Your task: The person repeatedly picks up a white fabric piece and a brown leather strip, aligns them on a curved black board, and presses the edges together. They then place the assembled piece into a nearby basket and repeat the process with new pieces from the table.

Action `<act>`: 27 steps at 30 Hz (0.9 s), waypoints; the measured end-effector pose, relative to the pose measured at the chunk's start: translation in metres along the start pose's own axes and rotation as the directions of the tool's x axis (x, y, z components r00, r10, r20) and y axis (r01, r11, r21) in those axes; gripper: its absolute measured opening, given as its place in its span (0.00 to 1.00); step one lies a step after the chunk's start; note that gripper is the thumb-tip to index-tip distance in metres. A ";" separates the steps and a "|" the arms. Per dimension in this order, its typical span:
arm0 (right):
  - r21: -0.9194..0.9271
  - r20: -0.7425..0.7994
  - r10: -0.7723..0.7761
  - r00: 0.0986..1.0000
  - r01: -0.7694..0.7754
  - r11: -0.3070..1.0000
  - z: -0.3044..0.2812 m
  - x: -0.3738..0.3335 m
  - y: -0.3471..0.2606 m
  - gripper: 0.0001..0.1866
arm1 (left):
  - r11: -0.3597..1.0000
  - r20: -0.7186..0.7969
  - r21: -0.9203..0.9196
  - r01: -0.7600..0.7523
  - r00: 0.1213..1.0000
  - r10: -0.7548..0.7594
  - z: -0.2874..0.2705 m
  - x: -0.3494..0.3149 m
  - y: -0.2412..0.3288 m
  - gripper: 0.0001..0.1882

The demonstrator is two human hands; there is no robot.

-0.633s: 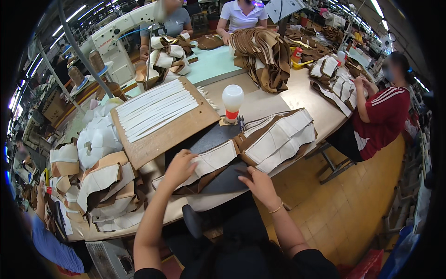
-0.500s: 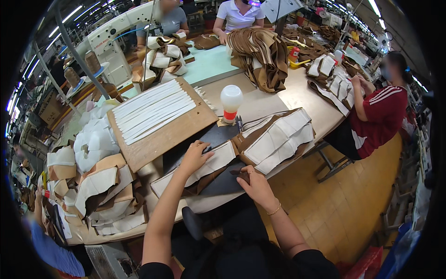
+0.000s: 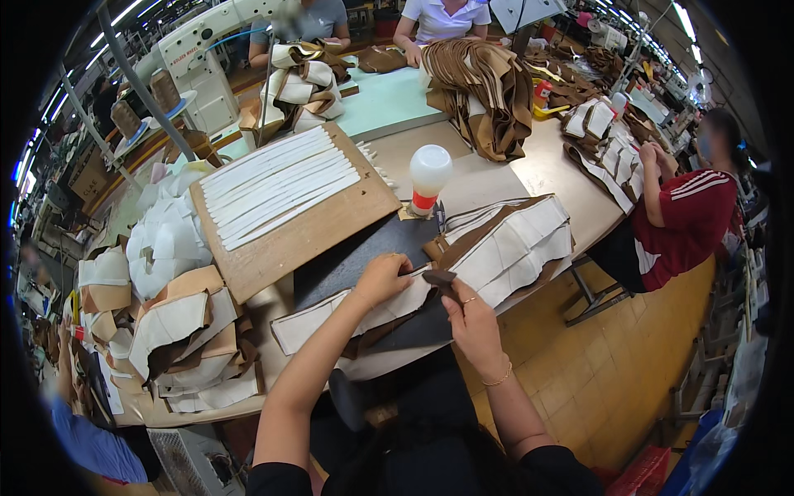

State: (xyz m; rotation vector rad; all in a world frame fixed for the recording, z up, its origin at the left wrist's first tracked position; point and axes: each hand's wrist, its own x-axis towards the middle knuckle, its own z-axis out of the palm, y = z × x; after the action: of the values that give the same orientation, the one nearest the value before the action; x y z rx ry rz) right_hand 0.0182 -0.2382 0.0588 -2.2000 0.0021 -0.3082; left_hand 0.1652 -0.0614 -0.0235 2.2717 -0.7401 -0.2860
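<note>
A long brown piece with a white backing (image 3: 318, 325) lies on a dark board (image 3: 335, 263) in front of me. My left hand (image 3: 385, 281) rests over its upper edge, fingertips bent together at the rim; whatever they pinch is too small to make out. My right hand (image 3: 475, 322) is closed around a small dark brown object (image 3: 439, 279) with a broad flat end, whose kind I cannot tell. That end meets the right end of the piece, close to my left fingertips. To the right lies a stack of similar white-backed brown pieces (image 3: 509, 244).
A white bottle with a red band (image 3: 424, 194) stands upside down beyond my hands. A brown board (image 3: 335, 219) carries several white strips. Piled pieces (image 3: 186, 331) fill the left side. A co-worker in a red shirt (image 3: 691, 207) works at the right.
My right hand has moved up and brought the dark brown object onto the piece's right end. My left hand has shifted right along the upper edge, its fingers drawn together.
</note>
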 end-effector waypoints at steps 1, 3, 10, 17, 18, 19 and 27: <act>-0.025 -0.032 -0.035 0.999 0.034 0.999 -0.003 0.003 -0.005 0.18 | 1.000 0.010 -0.008 0.009 1.000 -0.009 0.001 0.001 0.001 0.16; -0.075 -0.091 -0.108 0.990 0.101 0.992 -0.006 0.011 -0.011 0.19 | 0.999 -0.046 0.007 -0.043 0.998 0.043 0.003 0.000 0.001 0.16; -0.311 0.074 0.019 0.997 0.005 0.950 0.023 0.006 0.036 0.20 | 0.994 -0.131 0.070 -0.081 0.987 0.090 0.019 0.006 0.011 0.14; -0.265 0.005 -0.042 0.999 0.041 0.963 0.016 0.025 0.027 0.20 | 0.917 -0.165 0.358 -0.175 0.955 0.247 0.019 -0.009 0.018 0.07; -0.259 -0.024 -0.059 0.998 0.051 0.965 0.013 0.032 0.019 0.20 | 0.895 -0.184 0.400 -0.199 0.939 0.291 0.020 -0.010 0.018 0.06; -0.255 -0.054 -0.078 0.995 0.062 0.965 0.012 0.037 0.014 0.20 | 0.869 -0.203 0.442 -0.220 0.920 0.336 0.022 -0.010 0.018 0.06; -0.432 0.085 -0.065 0.994 0.096 0.897 0.024 0.046 0.030 0.21 | 0.758 -0.224 0.604 -0.244 0.861 0.456 0.029 -0.015 0.022 0.06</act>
State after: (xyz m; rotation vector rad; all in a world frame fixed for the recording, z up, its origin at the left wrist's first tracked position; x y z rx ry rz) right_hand 0.0711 -0.2430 0.0315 -2.6629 -0.0642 -0.2991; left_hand 0.1323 -0.0817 -0.0292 2.5322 -1.1464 0.6050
